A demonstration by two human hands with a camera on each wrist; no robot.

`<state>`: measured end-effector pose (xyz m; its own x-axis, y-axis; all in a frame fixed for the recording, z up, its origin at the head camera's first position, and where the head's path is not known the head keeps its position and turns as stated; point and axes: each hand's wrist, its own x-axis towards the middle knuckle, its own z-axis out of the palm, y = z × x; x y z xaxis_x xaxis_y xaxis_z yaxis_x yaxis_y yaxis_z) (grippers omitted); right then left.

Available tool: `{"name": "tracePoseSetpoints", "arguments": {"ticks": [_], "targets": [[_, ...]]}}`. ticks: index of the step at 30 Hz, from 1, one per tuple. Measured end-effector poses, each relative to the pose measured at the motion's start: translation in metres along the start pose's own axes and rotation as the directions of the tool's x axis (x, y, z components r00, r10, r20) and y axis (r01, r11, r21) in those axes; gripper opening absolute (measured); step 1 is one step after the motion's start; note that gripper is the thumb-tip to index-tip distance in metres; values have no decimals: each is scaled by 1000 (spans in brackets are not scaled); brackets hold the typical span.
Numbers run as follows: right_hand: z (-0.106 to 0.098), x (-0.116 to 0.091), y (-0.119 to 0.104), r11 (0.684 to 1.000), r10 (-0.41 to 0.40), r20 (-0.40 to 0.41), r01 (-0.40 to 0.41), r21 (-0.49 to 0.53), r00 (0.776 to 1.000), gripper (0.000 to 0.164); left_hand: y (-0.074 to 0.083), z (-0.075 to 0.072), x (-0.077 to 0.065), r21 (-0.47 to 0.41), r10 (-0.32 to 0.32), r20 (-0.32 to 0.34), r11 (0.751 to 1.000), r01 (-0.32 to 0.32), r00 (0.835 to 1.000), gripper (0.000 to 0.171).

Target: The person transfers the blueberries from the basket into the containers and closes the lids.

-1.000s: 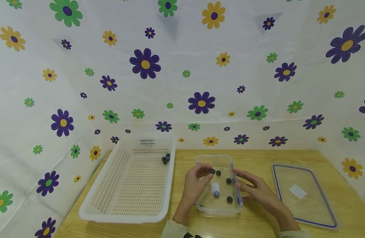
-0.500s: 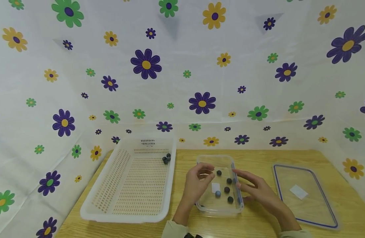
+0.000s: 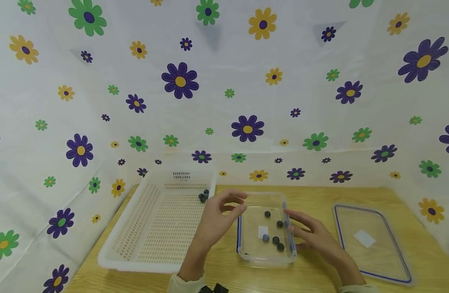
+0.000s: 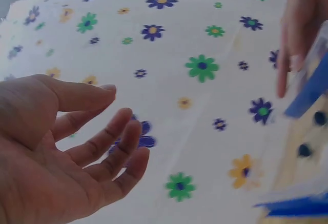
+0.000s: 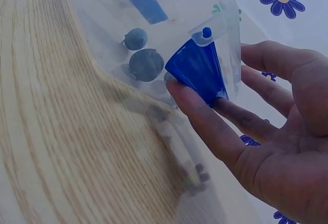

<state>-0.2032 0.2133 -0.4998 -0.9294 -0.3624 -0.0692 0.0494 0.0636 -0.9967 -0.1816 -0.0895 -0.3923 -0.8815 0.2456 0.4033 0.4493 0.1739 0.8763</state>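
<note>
A clear plastic container point(image 3: 261, 257) stands on the table with several blueberries point(image 3: 276, 240) in it. My left hand point(image 3: 217, 215) is raised between its left rim and the white basket. The left wrist view shows this left hand point(image 4: 77, 152) with loosely bent fingers and nothing between them. My right hand point(image 3: 316, 236) rests against the container's right side. In the right wrist view, its fingertips touch the wall and the blue latch point(image 5: 195, 70), which hangs unfastened; the fingers stay relaxed rather than wrapped round the wall.
The white perforated basket point(image 3: 154, 266) stands at left, with several blueberries point(image 3: 203, 197) in its far right corner. A clear lid with a blue seal point(image 3: 378, 252) lies at right, beyond the right forearm. Flower-patterned sheeting point(image 3: 209, 110) encloses the table's back and sides.
My left hand released a blueberry into the container, then moved left over the rim towards the basket. That berry rolled forward beside the others. The right hand stayed at the container's side.
</note>
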Motion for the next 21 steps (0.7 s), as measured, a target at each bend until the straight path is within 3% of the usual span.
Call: {"name": "tracePoseSetpoints", "arguments": {"ticks": [4,7,15,21], "targets": [[0,0,1,1000,2,-6,-2,-1,1000,63,15,-33,2,93,10,-15,996,-9,1000,24],[0,0,1,1000,3,-9,-3,7,1000,63,16,-57,9,101,-8,-5,995,8,1000,24],[-1,0,-1,999,-22,3,22,24,1000,62,-29,-105,36,122,-133,-10,984,133,991,25],[-2,-2,1,999,-27,13,27,19,1000,62,-58,-123,50,165,-218,-17,962,218,976,26]]}}
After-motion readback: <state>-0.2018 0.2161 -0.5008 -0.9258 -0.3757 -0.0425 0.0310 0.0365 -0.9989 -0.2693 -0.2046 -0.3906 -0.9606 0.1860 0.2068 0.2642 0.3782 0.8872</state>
